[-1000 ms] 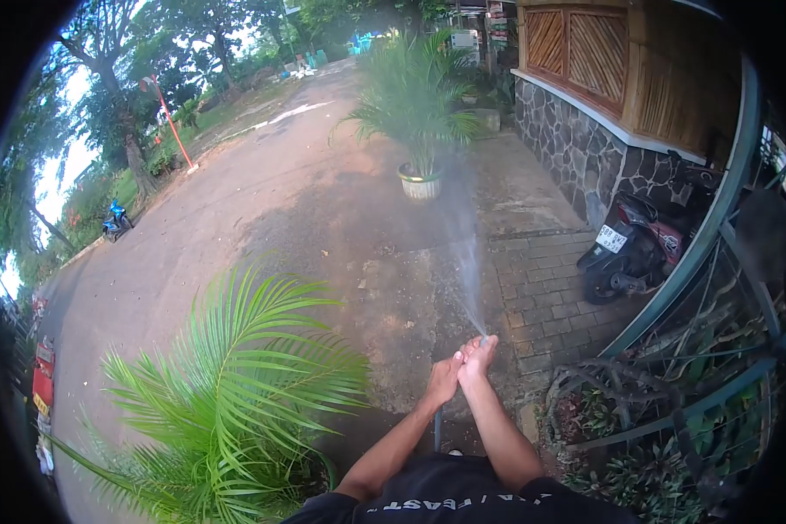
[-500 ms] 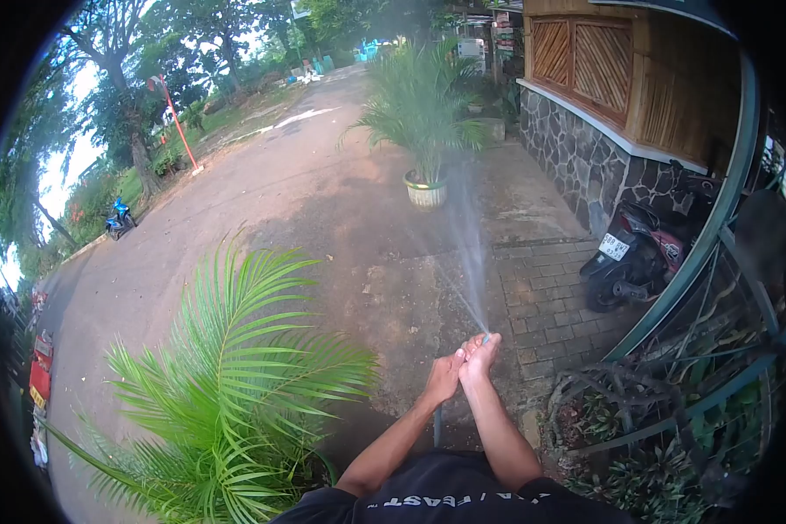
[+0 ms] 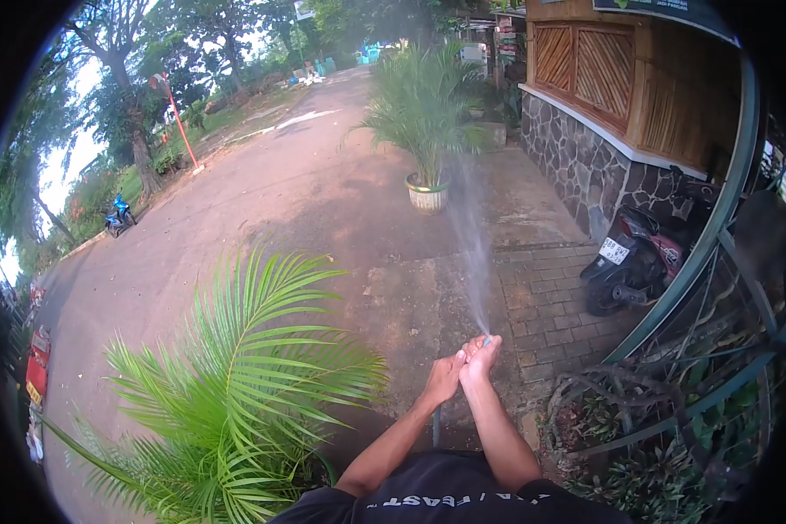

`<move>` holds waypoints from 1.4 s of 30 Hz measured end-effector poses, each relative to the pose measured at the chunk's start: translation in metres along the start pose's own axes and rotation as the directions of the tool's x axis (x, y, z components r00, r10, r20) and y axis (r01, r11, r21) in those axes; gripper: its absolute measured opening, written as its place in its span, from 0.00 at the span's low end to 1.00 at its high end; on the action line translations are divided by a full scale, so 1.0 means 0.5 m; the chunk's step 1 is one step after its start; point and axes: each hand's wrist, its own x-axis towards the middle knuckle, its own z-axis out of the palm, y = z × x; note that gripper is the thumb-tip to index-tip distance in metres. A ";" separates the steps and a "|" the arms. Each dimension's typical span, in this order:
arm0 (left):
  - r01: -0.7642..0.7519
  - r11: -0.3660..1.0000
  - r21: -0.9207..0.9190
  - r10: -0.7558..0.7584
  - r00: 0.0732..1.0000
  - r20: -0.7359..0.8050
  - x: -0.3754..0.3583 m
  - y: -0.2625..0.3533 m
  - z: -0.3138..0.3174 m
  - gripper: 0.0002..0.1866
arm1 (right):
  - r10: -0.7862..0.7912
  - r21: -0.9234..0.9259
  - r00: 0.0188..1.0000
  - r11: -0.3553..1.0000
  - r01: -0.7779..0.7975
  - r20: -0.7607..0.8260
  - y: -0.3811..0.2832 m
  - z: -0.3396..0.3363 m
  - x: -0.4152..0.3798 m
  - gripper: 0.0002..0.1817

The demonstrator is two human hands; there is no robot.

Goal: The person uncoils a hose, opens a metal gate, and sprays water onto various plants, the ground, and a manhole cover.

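"What have you got in your fingers?"

"A hose (image 3: 437, 426). My right hand (image 3: 480, 358) is closed around its end, and my left hand (image 3: 444, 375) presses against it, fingers bent in. I can't tell how far the left ones grip the hose itself."

"Where does the hose run?"

"Its end sits where my hands meet, pointing at twelve o'clock. A length shows below my left hand, toward seven."

"And the water?"

"The spray (image 3: 473, 253) fans out toward twelve, misting past the right side of the white pot (image 3: 428, 197). That pot stands between eleven and twelve on the ground, holding a tall palm (image 3: 424, 109)."

"Anything closer?"

"A bright green leafy plant (image 3: 236, 393) spreads at nine. Stone wall (image 3: 576, 162) at one, a dark red motorbike (image 3: 633, 262) at two on the paving (image 3: 546, 301), and twisted branches (image 3: 620, 384) by a metal frame (image 3: 672, 314) at three."
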 end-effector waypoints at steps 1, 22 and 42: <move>0.016 1.000 0.004 -0.016 1.000 0.011 -0.002 0.003 -0.002 0.30 | 0.004 0.003 1.000 1.000 -0.004 -0.008 0.001 0.000 0.000 0.19; 0.063 0.997 0.055 -0.065 0.997 0.039 0.025 -0.002 0.009 0.32 | 0.033 0.005 0.999 0.999 -0.033 -0.033 -0.006 -0.002 0.034 0.19; 0.201 0.965 0.169 -0.216 0.974 0.074 0.057 -0.087 0.022 0.36 | 0.142 0.016 0.980 0.990 -0.141 -0.136 0.062 -0.089 0.145 0.24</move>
